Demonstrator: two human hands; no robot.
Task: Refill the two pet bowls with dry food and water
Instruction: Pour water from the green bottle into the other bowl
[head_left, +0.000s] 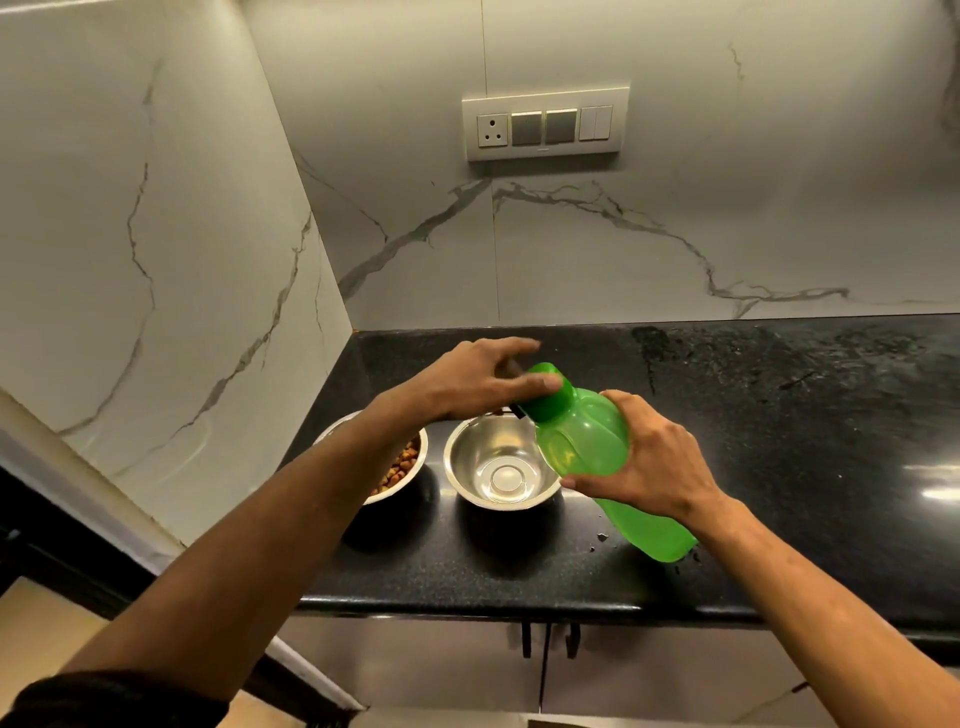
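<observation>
Reaching in from lower left, forearm stretched across the left bowl (400, 464) and hiding most of it. Left hand (480, 382) hovering at the cap (551, 392) of the bottle (597, 457), fingers spread and only lightly bent, thumb laid along the cap's near side, the long fingers arching over its far side (blurred at the tips, so cannot tell how firmly the cap is being pinched). Touching the cap, at least.

Coming in from lower right, wrist bent inward. Right hand (657, 467) wrapping the bottle's middle, thumb pressing across its front toward the right bowl (501, 462), fingers curling round the far side: a firm grasp, carrying the whole bottle.

Bottle being held tilted, cap end up and to the left, base down and to the right, hanging over the right rim of the right bowl; base looking close to the counter (779, 415), though whether touching cannot be told. Green, translucent.

Right bowl sitting on the counter just right of the left bowl, steel, shining inside. Left bowl showing brown kibble (401, 468) under the forearm.

Behind the right bowl, a marble wall carrying a switch plate (545, 120). Right of the right bowl, a few dark specks lying on the counter near the bottle's base.
</observation>
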